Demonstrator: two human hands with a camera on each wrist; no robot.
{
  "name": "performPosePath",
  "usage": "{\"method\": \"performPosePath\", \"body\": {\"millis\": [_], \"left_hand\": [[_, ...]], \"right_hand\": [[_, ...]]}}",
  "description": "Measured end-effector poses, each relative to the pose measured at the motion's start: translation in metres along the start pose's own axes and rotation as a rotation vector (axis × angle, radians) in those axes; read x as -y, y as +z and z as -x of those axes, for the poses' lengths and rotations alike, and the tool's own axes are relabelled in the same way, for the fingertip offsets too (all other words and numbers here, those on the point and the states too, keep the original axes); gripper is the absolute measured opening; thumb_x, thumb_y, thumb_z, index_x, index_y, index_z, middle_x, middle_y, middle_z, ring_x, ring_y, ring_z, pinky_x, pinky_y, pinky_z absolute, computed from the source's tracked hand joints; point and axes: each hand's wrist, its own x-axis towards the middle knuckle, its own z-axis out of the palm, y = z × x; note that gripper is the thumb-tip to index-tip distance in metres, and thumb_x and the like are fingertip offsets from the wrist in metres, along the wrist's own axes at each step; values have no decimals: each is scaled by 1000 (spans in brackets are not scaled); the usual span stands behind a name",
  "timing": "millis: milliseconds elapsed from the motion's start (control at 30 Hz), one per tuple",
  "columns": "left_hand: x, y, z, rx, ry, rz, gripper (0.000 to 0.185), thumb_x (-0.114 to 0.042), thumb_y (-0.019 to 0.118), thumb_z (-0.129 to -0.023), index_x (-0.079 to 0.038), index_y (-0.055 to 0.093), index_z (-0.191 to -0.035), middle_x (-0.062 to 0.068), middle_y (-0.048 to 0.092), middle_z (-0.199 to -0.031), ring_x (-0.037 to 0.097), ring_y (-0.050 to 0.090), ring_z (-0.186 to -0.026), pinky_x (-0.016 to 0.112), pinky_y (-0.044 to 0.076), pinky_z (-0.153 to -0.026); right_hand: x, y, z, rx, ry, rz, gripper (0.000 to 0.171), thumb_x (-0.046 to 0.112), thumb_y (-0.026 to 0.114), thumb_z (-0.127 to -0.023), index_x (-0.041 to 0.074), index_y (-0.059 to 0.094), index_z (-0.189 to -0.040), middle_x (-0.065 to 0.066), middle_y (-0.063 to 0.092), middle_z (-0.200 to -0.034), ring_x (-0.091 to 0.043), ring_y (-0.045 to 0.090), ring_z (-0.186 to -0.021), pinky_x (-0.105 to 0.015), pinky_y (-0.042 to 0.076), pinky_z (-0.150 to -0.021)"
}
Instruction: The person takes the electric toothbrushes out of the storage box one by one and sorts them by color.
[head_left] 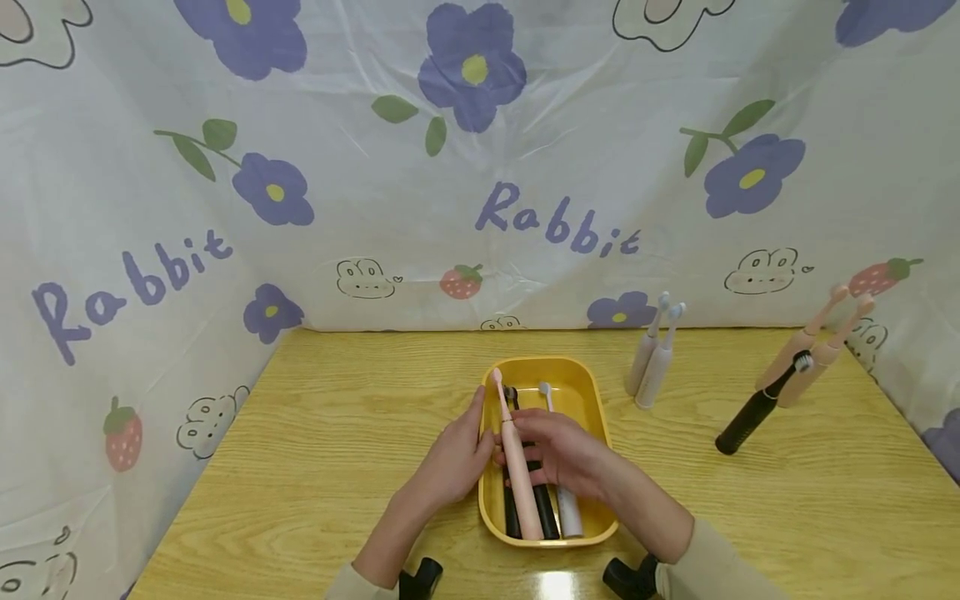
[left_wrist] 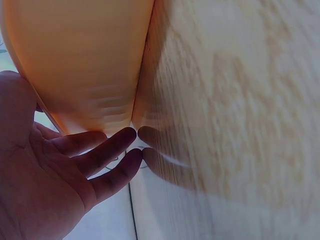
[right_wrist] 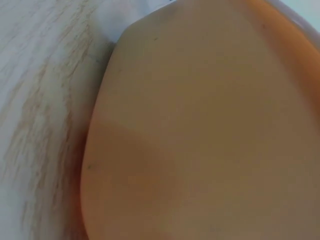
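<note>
A yellow tray (head_left: 553,543) holds several electric toothbrushes. My right hand (head_left: 566,450) reaches over its right side and grips a pink electric toothbrush (head_left: 521,475), the thumb near its neck and the fingers passing beneath the handle. Under it lie black electric toothbrushes (head_left: 547,510), partly covered, and to their right a white one (head_left: 569,512). My left hand (head_left: 453,454) holds the tray's left side, thumb at the rim. In the left wrist view its fingers (left_wrist: 107,152) reach along the tray's outer wall (left_wrist: 90,60) near the tabletop. The right wrist view shows only tray wall (right_wrist: 195,125) and tabletop.
Two white electric toothbrushes (head_left: 656,367) stand right of the tray. Farther right stand a black one (head_left: 746,423) and two pink ones (head_left: 813,371). A patterned cloth (head_left: 420,192) hangs behind the wooden table (head_left: 322,450).
</note>
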Motion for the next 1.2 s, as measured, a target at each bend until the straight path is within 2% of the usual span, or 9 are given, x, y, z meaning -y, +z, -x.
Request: {"method": "performPosePath", "body": {"millis": [167,267,367,400,500,633,833,1033,1200], "left_hand": [[1,-1,2,-1,7,-20,66,-18,45,-108,0,12,-164,8,56,-88,15,47,-60,35,46,-70],[1,0,3,-11,14,-26,66,-18,46,-108,0,14,-163,18,64,-121,18,60,-84,40,48,-84],[0,0,3,-17,11,-21,66,-20,46,-108,-1,15,-164,22,49,-150,26,61,-116,46,47,-98],[0,0,3,-21,12,-21,66,-21,46,-108,-1,15,-164,21,42,-156,27,57,-125,47,46,-102],[-1,0,3,-24,7,-16,66,-21,46,-108,-2,16,-164,21,40,-157,31,50,-135,49,42,-108],[-1,0,3,-31,3,-21,66,-20,46,-108,-1,16,-164,21,42,-156,30,52,-133,48,43,-107],[0,-1,0,-30,13,-15,66,-19,45,-108,0,15,-163,22,47,-152,24,62,-104,44,48,-94],[2,-4,-2,-25,25,-11,66,-19,45,-109,2,15,-163,23,45,-153,25,62,-112,46,47,-100],[3,-7,-5,-14,33,-11,65,-19,45,-109,2,15,-163,23,51,-148,21,63,-94,44,49,-95]], "right_hand": [[-5,6,6,-17,-34,104,48,13,46,-109,-10,31,-148,-20,63,-123,-27,68,-103,-48,57,-86],[-6,8,10,-29,-50,185,48,10,48,-107,-11,31,-148,-23,63,-123,-28,68,-104,-46,57,-85],[-4,10,16,-54,-62,256,48,9,51,-107,-11,34,-147,-23,65,-121,-29,68,-104,-45,58,-84],[-4,10,18,-58,-67,277,47,8,51,-107,-11,35,-147,-23,65,-121,-29,68,-103,-45,58,-83],[-2,10,24,-65,-92,332,45,7,53,-106,-11,38,-145,-24,64,-119,-28,69,-103,-46,58,-82],[1,8,33,-62,-128,359,47,6,54,-105,-12,38,-145,-25,63,-120,-32,68,-104,-47,59,-81],[6,5,42,-83,-191,375,47,8,54,-106,-14,38,-145,-26,62,-122,-39,66,-111,-47,58,-85],[16,2,54,-148,-296,399,50,8,58,-104,-13,40,-145,-27,61,-124,-39,65,-113,-45,58,-85],[25,-3,70,-188,-413,416,49,6,61,-103,-13,43,-144,-29,61,-124,-34,68,-111,-42,58,-86]]}}
